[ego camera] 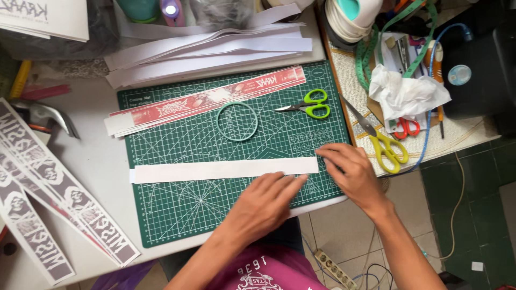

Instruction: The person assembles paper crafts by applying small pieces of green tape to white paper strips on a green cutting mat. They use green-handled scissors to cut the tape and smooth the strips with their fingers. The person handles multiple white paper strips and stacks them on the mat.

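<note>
A long white paper strip (215,169) lies flat across the green cutting mat (177,215). My left hand (266,201) rests flat on the mat with its fingertips on the strip's lower right edge. My right hand (346,171) touches the strip's right end with its fingertips. Neither hand grips anything. Above the strip lie a light green ring (237,121), small green-handled scissors (309,104) and a stack of red printed strips (209,99).
Grey-and-white printed strips (48,188) lie at the left. White paper strips (215,48) are piled at the back. Yellow-handled scissors (384,144), crumpled white paper (406,94), a green measuring tape (371,48) and a black box (478,70) are on the right.
</note>
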`<state>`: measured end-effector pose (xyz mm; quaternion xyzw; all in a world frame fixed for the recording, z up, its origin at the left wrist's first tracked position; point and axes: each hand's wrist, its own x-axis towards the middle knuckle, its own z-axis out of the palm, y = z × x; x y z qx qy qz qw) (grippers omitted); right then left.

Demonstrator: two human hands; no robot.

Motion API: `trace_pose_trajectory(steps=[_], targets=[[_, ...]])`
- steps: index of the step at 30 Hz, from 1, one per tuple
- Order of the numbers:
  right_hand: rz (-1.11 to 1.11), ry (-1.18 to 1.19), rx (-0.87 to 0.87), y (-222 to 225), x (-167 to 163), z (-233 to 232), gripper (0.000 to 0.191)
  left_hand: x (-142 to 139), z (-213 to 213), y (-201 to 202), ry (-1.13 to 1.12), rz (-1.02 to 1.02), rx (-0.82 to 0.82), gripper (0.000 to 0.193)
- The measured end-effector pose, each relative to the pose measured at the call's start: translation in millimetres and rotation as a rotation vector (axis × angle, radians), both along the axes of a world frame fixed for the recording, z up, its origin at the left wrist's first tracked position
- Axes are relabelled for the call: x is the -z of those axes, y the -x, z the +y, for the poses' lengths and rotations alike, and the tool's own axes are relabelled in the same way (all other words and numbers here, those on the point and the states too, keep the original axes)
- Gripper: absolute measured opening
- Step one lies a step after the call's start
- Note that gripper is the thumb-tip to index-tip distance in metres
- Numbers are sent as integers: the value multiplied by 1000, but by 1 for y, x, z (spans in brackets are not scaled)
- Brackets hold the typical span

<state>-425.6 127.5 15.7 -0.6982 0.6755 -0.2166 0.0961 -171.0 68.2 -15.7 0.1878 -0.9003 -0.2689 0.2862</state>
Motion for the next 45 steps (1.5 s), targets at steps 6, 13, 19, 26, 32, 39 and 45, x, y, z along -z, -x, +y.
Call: trace_pose_trajectory(steps=[6,13,19,26,32,39,45], targets=[[100,-15,-128,-3,-2,-9,44,2,1,26,99,-119,39,74],[191,21,-180,-5,1,-11,44,4,1,26,99,-173,39,71],[65,-13,-122,-6,-1,-14,32,4,-1,27,95,-192,43,71],[-40,-21,-88,-5,3,-16,24,8,1,27,99,-214,49,70],[-124,-16,-85,-1,9,-14,22,11,2,28,110,-221,49,73],[-112,-49,-140,6,13,-16,26,11,2,27,59,-212,65,74],[43,12,-294,16,14,-17,37,11,-1,24,1,-148,65,74]])
